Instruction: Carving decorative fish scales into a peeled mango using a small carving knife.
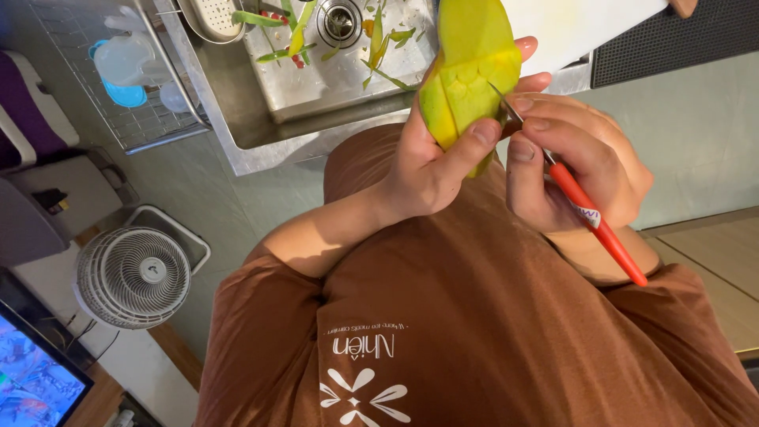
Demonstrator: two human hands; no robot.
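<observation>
Orange-handled knife [597,223] in right grip [581,170]

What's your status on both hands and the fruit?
Left hand grips yellow-green peeled mango. Right hand holds red-handled paring knife, blade in flesh. Nothing in the way.

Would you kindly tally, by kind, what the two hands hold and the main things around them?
Mangoes, in the left hand: 1
Knives, red-handled, in the right hand: 1
Sinks: 1
Fans: 1
Dish racks: 1
Total: 5
</observation>
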